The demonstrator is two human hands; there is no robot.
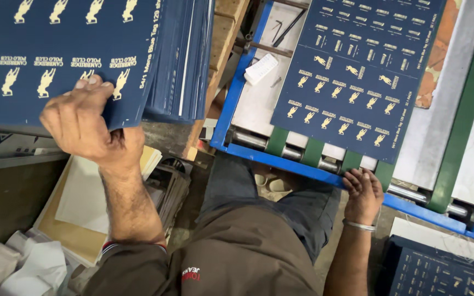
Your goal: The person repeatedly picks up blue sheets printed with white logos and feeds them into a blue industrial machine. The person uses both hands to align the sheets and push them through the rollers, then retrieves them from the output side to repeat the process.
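My left hand grips the near corner of the top sheet of a stack of dark blue printed sheets with rows of small gold figures, lying at the upper left. My right hand rests on the near edge of a blue metal feed frame, fingertips touching the corner of another dark blue printed sheet that lies on green belts and steel rollers. A metal bangle sits on my right wrist.
A wooden board edge runs beside the stack. Cream card sheets and crumpled white cloth lie at lower left. Another pile of blue sheets sits at lower right. A small white box lies on the feed bed.
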